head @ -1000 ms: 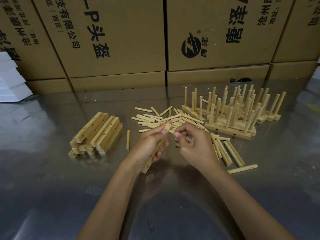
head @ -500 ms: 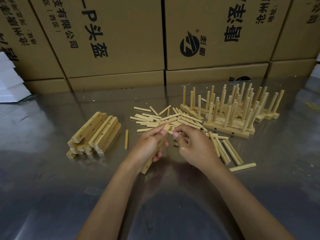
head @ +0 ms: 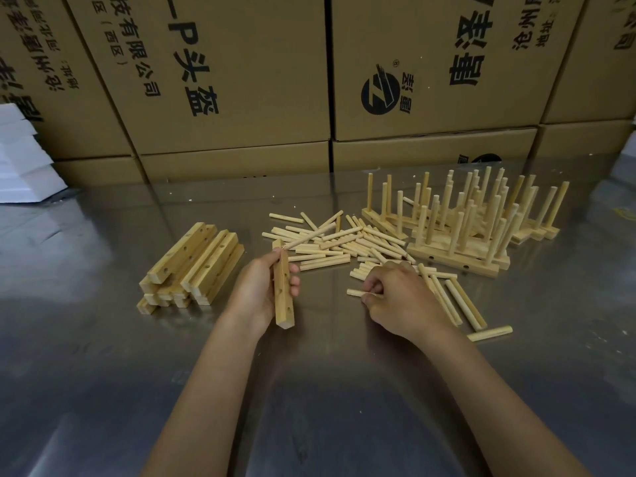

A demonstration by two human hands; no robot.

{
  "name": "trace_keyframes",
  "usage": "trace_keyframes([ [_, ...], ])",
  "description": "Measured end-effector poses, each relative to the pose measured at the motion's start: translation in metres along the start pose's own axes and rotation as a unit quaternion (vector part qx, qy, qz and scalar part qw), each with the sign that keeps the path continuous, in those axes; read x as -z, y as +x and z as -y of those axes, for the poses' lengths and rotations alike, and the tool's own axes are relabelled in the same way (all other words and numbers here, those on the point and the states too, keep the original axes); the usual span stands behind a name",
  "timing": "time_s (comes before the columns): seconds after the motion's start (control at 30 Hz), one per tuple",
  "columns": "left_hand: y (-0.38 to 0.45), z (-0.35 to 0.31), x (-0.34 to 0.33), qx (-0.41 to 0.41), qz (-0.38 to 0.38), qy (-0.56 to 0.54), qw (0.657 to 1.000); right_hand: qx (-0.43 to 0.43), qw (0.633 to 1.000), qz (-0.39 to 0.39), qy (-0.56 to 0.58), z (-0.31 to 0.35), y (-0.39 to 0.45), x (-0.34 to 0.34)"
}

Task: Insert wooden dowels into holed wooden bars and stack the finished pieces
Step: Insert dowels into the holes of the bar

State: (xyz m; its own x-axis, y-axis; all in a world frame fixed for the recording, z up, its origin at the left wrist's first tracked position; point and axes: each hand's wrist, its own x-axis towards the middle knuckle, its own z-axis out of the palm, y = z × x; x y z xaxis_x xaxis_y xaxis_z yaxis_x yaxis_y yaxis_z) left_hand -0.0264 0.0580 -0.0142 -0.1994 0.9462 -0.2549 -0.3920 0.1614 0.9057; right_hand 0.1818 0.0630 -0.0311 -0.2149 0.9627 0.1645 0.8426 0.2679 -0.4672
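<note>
Left hand (head: 263,290) grips a pale holed wooden bar (head: 284,293) upright over the shiny metal counter (head: 103,356) (one dowel angled at its top). Right hand (head: 399,297) pinches a short wooden dowel (head: 354,292) beside the loose dowel pile (head: 330,244).

Reflective grey metal worktop (head: 103,390). Stacked brown cardboard cartons (head: 241,80) with black print line its far edge. White foam blocks (head: 20,160) stand left.

Pale yellow-tan holed wooden bars (head: 192,266) and round dowels (head: 327,242); grey reflective metal table (head: 103,373); brown cardboard boxes (head: 223,80), black print; white foam blocks (head: 20,160).
</note>
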Motion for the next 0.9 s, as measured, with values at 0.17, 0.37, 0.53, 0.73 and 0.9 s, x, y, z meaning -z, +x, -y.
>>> trace_keyframes([
  [0.17,-0.004,-0.002,-0.002,0.011,-0.014,0.027,0.999,0.067,0.994,-0.052,0.065,0.013,-0.005,-0.005],
  [0.37,-0.008,0.008,-0.012,0.016,0.007,0.08,0.997,0.173,0.969,-0.102,0.145,0.043,-0.017,-0.01],
  [0.53,-0.007,0.01,-0.016,0.025,0.009,0.087,0.996,0.189,0.967,-0.131,0.109,0.041,-0.016,-0.01],
  [0.73,-0.012,0.015,-0.027,0.015,0.005,0.11,0.994,0.198,0.96,-0.133,0.143,0.041,-0.014,-0.007],
  [0.9,-0.012,0.018,-0.031,-0.005,-0.005,0.135,0.991,0.182,0.961,-0.115,0.174,0.042,-0.014,-0.004],
])
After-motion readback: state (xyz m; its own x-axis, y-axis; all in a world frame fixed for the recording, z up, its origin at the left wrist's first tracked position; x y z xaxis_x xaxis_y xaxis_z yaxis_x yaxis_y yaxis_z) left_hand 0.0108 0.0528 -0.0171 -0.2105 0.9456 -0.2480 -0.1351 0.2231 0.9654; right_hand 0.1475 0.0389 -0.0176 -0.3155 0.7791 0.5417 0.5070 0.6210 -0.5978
